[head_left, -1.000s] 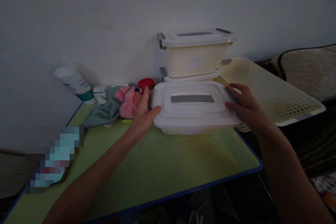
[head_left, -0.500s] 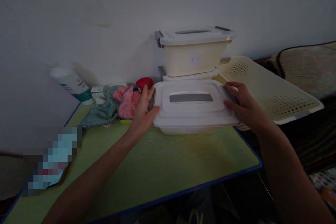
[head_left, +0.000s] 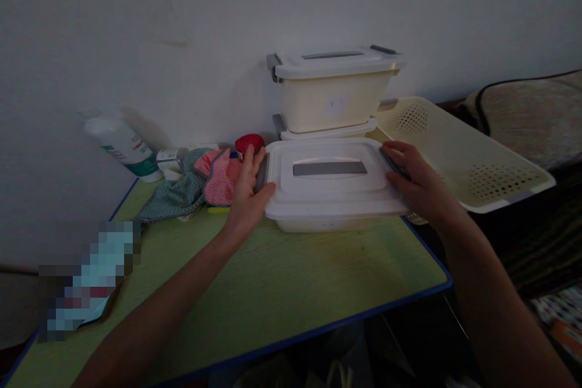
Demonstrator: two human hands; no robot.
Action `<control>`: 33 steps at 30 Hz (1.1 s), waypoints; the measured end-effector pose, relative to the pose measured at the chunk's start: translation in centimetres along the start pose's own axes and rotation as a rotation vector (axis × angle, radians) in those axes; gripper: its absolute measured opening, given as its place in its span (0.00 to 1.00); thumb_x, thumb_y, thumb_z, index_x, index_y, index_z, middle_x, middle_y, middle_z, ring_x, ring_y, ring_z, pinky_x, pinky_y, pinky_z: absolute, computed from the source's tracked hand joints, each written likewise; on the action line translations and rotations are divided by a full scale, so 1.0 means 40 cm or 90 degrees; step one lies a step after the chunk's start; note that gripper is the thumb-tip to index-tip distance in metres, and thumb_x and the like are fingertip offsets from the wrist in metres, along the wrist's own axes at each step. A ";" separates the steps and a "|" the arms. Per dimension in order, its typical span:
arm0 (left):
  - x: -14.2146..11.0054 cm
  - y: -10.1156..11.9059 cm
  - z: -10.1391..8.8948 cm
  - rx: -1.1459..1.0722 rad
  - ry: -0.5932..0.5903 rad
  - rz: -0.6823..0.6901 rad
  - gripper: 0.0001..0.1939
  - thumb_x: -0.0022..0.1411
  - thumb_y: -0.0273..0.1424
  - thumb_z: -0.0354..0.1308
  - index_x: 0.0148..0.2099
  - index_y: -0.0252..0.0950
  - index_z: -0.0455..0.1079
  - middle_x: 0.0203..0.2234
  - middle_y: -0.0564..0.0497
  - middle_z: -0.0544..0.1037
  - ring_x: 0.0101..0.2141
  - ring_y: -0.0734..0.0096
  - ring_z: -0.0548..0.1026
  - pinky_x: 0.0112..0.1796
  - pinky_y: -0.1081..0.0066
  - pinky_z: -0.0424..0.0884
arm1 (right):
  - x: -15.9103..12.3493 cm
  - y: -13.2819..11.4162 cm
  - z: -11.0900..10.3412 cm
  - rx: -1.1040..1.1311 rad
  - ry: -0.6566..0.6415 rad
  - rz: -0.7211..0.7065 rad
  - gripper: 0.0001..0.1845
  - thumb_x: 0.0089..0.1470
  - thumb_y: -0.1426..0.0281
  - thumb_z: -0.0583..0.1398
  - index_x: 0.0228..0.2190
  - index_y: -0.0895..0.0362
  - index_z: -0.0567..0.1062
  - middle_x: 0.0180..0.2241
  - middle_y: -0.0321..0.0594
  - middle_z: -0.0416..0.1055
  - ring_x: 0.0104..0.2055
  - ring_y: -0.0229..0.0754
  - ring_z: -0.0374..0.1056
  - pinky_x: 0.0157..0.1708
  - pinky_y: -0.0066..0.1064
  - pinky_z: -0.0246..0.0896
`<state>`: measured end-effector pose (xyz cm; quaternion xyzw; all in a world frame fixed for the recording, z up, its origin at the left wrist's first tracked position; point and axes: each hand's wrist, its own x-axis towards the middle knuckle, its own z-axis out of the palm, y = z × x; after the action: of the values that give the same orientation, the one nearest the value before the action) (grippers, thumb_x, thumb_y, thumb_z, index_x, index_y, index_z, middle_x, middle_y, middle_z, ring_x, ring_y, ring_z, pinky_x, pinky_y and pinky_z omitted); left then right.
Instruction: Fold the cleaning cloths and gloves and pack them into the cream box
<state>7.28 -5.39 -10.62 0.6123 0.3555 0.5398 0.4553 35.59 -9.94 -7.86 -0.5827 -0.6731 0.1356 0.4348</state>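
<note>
Between my hands is a cream storage box [head_left: 330,194] with a white lid and a grey handle on top. My left hand [head_left: 249,191] grips its left end at the grey latch, thumb on the lid's edge. At the right end, my right hand [head_left: 413,179] closes round the other grey latch. Both latches are partly covered by my fingers. Behind this box, a second lidded storage box [head_left: 336,100] sits on top of another box [head_left: 330,132], whose lower part is hidden.
A cream perforated basket [head_left: 473,157] stands tilted at the right. Pink cloth [head_left: 219,176], grey-green cloth [head_left: 175,194], a red round container [head_left: 249,144] and a white bottle [head_left: 120,145] are at the table's back left. A blurred-out item [head_left: 95,279] lies on the green table [head_left: 291,291].
Almost nothing differs. My right hand has shifted very slightly left along with a small drift of the whole view; both hands stay on the box.
</note>
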 end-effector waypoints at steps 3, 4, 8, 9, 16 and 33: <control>-0.005 -0.010 0.006 -0.027 0.025 0.013 0.43 0.50 0.24 0.55 0.66 0.46 0.43 0.65 0.50 0.51 0.64 0.64 0.48 0.61 0.60 0.48 | -0.006 0.005 0.011 0.088 0.035 0.020 0.21 0.43 0.73 0.57 0.42 0.51 0.67 0.51 0.41 0.68 0.57 0.50 0.60 0.59 0.50 0.50; -0.006 -0.013 0.009 -0.036 0.034 0.016 0.42 0.51 0.25 0.55 0.65 0.47 0.44 0.65 0.52 0.51 0.64 0.64 0.48 0.61 0.60 0.48 | -0.010 0.006 0.016 0.120 0.052 0.035 0.20 0.43 0.73 0.58 0.42 0.51 0.67 0.51 0.41 0.68 0.57 0.50 0.60 0.59 0.50 0.50; -0.011 -0.019 0.022 -0.085 0.066 0.018 0.38 0.51 0.27 0.55 0.64 0.48 0.51 0.64 0.55 0.53 0.64 0.63 0.48 0.62 0.60 0.47 | -0.030 0.004 0.038 0.231 0.124 0.093 0.21 0.44 0.72 0.59 0.43 0.50 0.68 0.53 0.39 0.67 0.58 0.49 0.60 0.58 0.50 0.53; -0.011 -0.019 0.025 -0.099 0.077 0.016 0.37 0.50 0.27 0.55 0.63 0.48 0.52 0.64 0.56 0.54 0.64 0.63 0.48 0.62 0.61 0.47 | -0.034 0.002 0.042 0.253 0.136 0.101 0.20 0.45 0.72 0.59 0.43 0.50 0.69 0.53 0.39 0.67 0.57 0.48 0.60 0.57 0.49 0.55; -0.011 -0.036 0.032 -0.142 0.081 0.020 0.34 0.50 0.31 0.55 0.60 0.46 0.58 0.60 0.56 0.61 0.62 0.60 0.55 0.58 0.62 0.58 | -0.038 -0.005 0.049 0.372 0.144 0.142 0.20 0.42 0.68 0.63 0.41 0.51 0.71 0.52 0.39 0.68 0.56 0.49 0.62 0.53 0.45 0.61; -0.041 -0.140 0.035 -0.202 0.004 -0.001 0.35 0.58 0.59 0.40 0.59 0.43 0.58 0.58 0.53 0.64 0.62 0.59 0.55 0.59 0.61 0.56 | -0.060 0.044 0.134 0.489 0.221 0.085 0.33 0.49 0.45 0.47 0.52 0.47 0.64 0.58 0.36 0.60 0.61 0.46 0.54 0.59 0.48 0.48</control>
<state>8.69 -5.27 -16.46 0.5304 0.2676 0.5910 0.5458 32.65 -9.87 -13.21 -0.4348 -0.4511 0.3042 0.7176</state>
